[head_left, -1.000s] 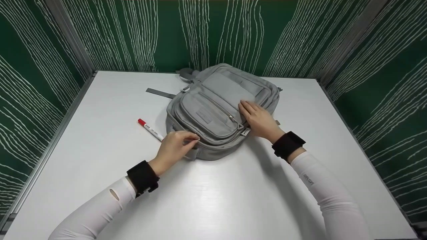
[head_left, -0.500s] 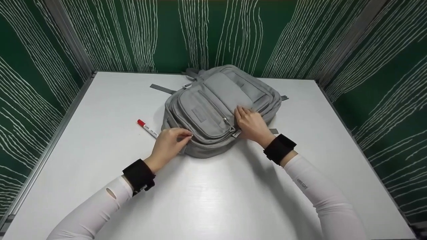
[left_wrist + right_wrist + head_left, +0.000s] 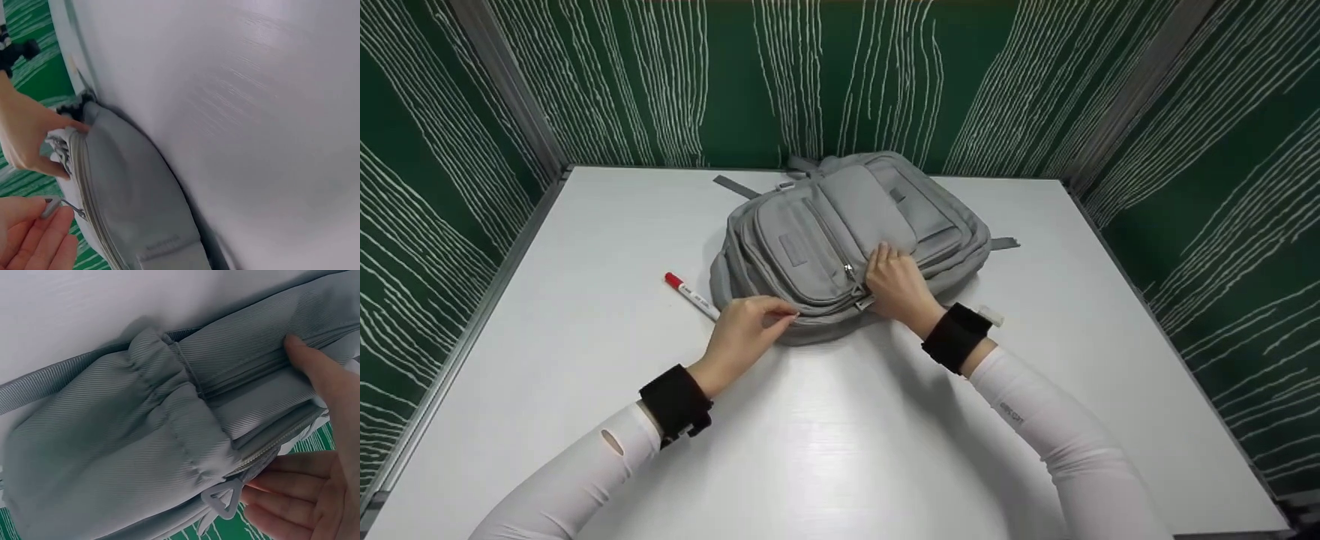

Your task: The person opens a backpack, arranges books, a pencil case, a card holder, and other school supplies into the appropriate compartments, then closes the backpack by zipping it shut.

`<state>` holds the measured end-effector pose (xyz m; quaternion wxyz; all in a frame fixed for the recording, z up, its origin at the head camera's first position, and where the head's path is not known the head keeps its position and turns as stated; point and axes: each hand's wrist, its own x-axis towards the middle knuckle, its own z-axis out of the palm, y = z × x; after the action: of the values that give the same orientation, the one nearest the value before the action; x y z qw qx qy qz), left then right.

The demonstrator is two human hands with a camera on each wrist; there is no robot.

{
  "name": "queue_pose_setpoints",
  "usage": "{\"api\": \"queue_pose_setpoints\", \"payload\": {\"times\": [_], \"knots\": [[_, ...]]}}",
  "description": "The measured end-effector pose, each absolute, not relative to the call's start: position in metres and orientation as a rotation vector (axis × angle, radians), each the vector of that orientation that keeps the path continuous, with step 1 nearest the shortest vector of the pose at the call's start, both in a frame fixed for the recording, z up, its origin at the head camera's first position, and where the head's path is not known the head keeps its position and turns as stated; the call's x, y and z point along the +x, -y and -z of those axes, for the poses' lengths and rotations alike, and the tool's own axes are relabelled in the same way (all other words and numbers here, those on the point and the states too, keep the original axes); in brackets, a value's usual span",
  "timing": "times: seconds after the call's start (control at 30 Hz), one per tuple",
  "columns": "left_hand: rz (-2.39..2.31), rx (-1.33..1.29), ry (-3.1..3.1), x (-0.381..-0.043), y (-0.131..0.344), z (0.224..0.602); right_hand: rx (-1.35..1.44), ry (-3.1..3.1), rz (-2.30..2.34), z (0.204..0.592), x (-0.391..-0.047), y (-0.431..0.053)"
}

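Note:
A grey backpack (image 3: pixel 870 214) lies on the white table with its front pockets facing up. At its near left edge my left hand (image 3: pixel 742 334) pinches a small zipper pull (image 3: pixel 52 207) between thumb and fingers; the left wrist view shows the pull's cord running to the zipper. My right hand (image 3: pixel 901 289) grips the bag's near right side. In the right wrist view its thumb (image 3: pixel 309 363) presses the side fabric, while the fingers lie round the front, beside a triangular pull (image 3: pixel 225 499) and an elastic side pocket (image 3: pixel 95 439).
A white marker with a red cap (image 3: pixel 690 295) lies left of the bag, partly behind my left hand. Loose straps (image 3: pixel 735 186) stick out from the bag's sides. Green walls with white lines (image 3: pixel 870 82) enclose the table's back and sides.
The backpack has turned clockwise, its right strap swinging nearer to me. My right hand has moved left and slightly toward me with it. My left hand has stayed almost in place.

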<state>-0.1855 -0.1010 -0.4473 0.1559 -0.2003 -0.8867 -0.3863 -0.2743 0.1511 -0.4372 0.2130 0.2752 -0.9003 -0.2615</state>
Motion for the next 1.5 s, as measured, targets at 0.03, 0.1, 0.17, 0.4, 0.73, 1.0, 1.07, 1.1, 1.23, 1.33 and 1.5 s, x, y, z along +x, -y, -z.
{"api": "queue_pose_setpoints", "payload": {"times": [0.03, 0.1, 0.17, 0.4, 0.73, 1.0, 1.07, 1.1, 1.23, 1.33, 1.5], "knots": [[1.105, -0.578, 2.540, -0.185, 0.100, 0.448, 0.753, 2.502, 0.739, 0.438, -0.274, -0.148], [1.102, -0.590, 2.535, -0.185, 0.097, 0.449, 0.735, 2.516, 0.761, 0.438, -0.272, -0.143], [1.103, -0.603, 2.531, -0.186, 0.095, 0.449, 0.716, 2.541, 0.782, 0.437, -0.271, -0.138], [1.115, -0.624, 2.546, -0.188, 0.089, 0.451, 0.687, 2.608, 0.826, 0.435, -0.268, -0.127], [1.113, -0.614, 2.509, -0.189, 0.095, 0.453, 0.860, 2.684, 0.383, 0.428, -0.274, -0.178], [1.087, -0.603, 2.525, -0.188, 0.099, 0.452, 0.889, 3.052, 0.026, 0.415, -0.299, -0.257], [1.084, -0.608, 2.524, -0.188, 0.099, 0.452, 0.866, 3.094, 0.042, 0.415, -0.305, -0.272], [1.088, -0.609, 2.523, -0.188, 0.099, 0.452, 0.853, 3.099, 0.047, 0.416, -0.307, -0.278], [1.094, -0.606, 2.506, -0.187, 0.101, 0.452, 0.848, 3.031, 0.032, 0.424, -0.315, -0.292], [1.107, -0.600, 2.497, -0.187, 0.102, 0.453, 0.850, 2.969, -0.062, 0.432, -0.317, -0.292], [1.139, -0.589, 2.487, -0.187, 0.106, 0.453, 0.838, 2.862, -0.080, 0.440, -0.314, -0.283]]}}
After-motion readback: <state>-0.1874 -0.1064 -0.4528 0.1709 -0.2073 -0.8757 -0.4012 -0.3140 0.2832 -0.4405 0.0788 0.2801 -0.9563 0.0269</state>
